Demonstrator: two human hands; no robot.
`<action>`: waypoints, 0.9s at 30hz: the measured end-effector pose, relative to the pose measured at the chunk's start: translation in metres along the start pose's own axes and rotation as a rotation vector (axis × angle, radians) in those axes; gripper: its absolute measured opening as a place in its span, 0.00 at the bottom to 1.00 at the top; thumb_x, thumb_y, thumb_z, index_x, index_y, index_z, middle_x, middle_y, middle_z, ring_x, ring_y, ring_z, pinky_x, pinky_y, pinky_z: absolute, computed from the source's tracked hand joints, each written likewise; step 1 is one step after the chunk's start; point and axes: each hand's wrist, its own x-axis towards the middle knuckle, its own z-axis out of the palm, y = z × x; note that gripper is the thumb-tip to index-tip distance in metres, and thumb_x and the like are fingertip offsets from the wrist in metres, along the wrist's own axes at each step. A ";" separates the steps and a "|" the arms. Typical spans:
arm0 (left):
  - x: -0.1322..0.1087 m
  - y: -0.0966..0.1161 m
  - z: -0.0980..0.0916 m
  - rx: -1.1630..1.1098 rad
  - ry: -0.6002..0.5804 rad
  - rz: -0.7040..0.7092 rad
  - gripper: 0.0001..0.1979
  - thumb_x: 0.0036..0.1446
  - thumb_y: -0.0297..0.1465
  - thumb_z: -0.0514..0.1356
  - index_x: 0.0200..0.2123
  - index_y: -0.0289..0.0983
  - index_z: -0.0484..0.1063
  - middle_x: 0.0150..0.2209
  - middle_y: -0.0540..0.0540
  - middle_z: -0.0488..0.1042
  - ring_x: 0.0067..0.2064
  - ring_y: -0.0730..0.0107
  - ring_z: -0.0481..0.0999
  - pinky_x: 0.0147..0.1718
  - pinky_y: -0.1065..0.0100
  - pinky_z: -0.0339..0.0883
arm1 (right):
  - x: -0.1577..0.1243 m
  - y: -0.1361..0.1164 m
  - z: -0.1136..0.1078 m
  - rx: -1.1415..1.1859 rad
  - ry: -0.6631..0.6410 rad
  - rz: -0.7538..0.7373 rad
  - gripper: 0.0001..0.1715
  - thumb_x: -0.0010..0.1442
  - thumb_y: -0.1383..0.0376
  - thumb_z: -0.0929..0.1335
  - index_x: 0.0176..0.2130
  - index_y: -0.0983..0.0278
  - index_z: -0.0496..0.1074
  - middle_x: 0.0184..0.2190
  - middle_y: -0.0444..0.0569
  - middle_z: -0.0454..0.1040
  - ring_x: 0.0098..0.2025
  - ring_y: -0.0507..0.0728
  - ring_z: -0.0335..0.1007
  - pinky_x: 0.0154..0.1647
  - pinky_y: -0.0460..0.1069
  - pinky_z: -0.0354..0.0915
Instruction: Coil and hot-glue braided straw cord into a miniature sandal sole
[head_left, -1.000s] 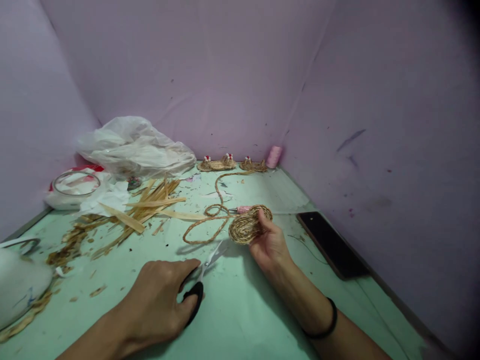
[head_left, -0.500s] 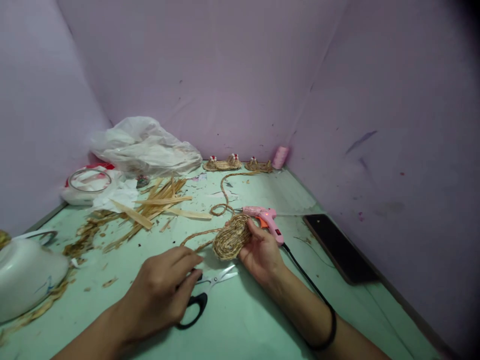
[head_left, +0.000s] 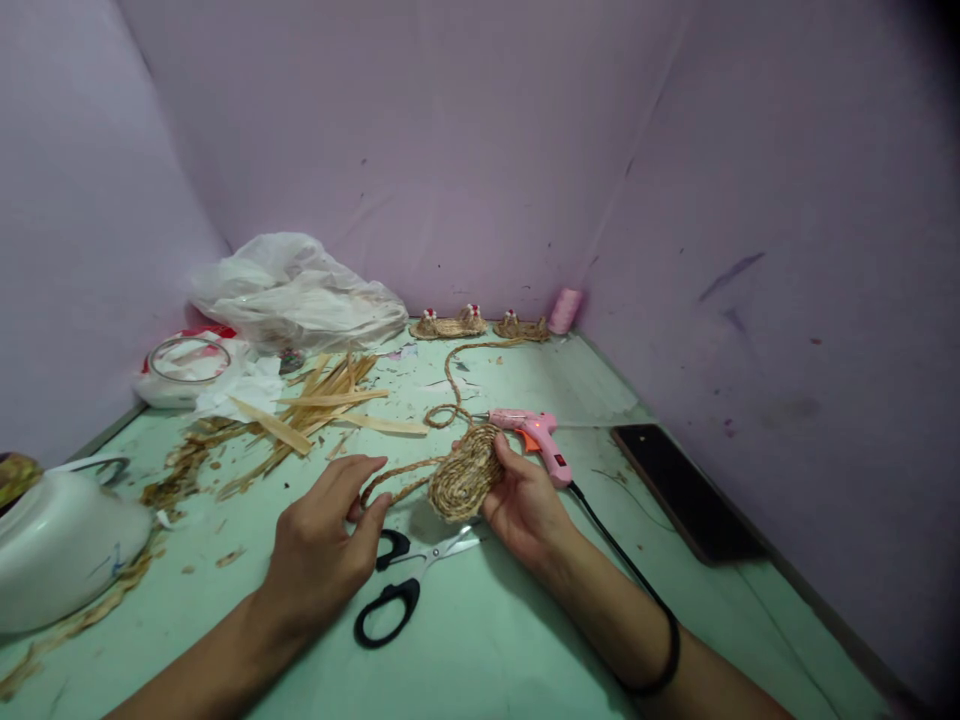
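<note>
My right hand (head_left: 523, 503) grips an oval coil of braided straw rope (head_left: 463, 472), held on edge just above the green table (head_left: 480, 620). The rope's loose tail (head_left: 447, 385) runs back across the table toward the wall. My left hand (head_left: 324, 545) hovers with fingers stretched toward the tail where it leaves the coil, touching or nearly touching it. Black-handled scissors (head_left: 397, 592) lie flat on the table between my hands, free of both. A pink glue gun (head_left: 536, 436) lies just behind my right hand, its black cord trailing beside my wrist.
Straw strips (head_left: 315, 405) and scraps litter the left middle. A plastic bag (head_left: 289, 290), a round glass-rimmed dish (head_left: 187, 362) and a white vessel (head_left: 64, 545) stand on the left. A dark phone (head_left: 671, 478) lies at right. Small woven pieces (head_left: 457, 324) and a pink spool (head_left: 565, 311) sit by the back wall.
My left hand has let go of the scissors, which now lie on the table, and reached toward the rope tail. My right hand drew the coil nearer, uncovering the glue gun.
</note>
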 end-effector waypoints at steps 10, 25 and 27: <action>-0.001 -0.005 0.006 -0.086 -0.020 0.087 0.06 0.57 0.26 0.57 0.38 0.36 0.72 0.34 0.48 0.77 0.35 0.72 0.76 0.35 0.73 0.69 | -0.003 0.003 -0.005 -0.091 -0.039 -0.008 0.15 0.40 0.69 0.77 0.32 0.68 0.77 0.29 0.48 0.80 0.31 0.54 0.75 0.39 0.49 0.71; -0.009 0.037 -0.022 0.241 -0.893 0.058 0.19 0.48 0.22 0.50 0.43 0.38 0.70 0.39 0.39 0.72 0.40 0.54 0.73 0.36 0.54 0.68 | -0.001 -0.007 -0.001 -0.004 0.055 -0.118 0.16 0.34 0.73 0.77 0.28 0.64 0.76 0.25 0.44 0.80 0.27 0.55 0.75 0.40 0.53 0.72; -0.010 0.036 -0.022 0.230 -0.900 0.045 0.21 0.49 0.21 0.49 0.45 0.39 0.70 0.39 0.40 0.73 0.41 0.54 0.73 0.36 0.55 0.67 | -0.001 -0.007 0.000 -0.004 0.053 -0.135 0.16 0.35 0.73 0.77 0.28 0.64 0.76 0.25 0.43 0.80 0.27 0.54 0.74 0.39 0.52 0.72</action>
